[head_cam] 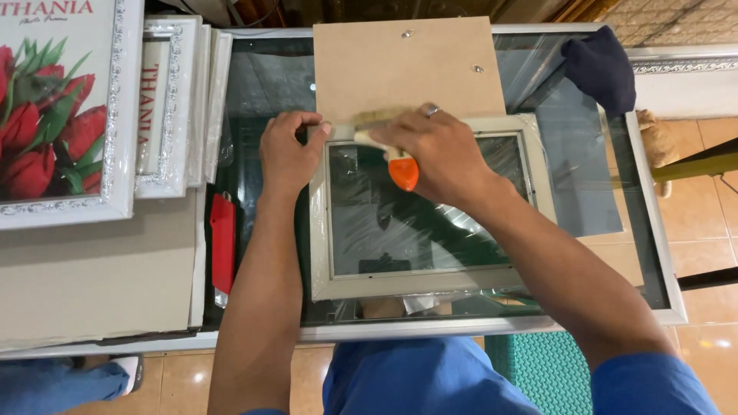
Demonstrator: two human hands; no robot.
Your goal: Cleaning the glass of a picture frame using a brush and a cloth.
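A pale picture frame, wrapped in clear plastic film, lies face down on a glass-topped table. My left hand presses on the frame's top left corner. My right hand grips a brush with an orange handle, and its bristles rest along the frame's top edge. A brown backing board lies just beyond the frame, partly under its far side.
Stacked white ornate frames and a tulip picture lie at the left on grey card. A red utility knife sits beside the frame. A dark cloth lies at the far right. Tiled floor and a green mat show below.
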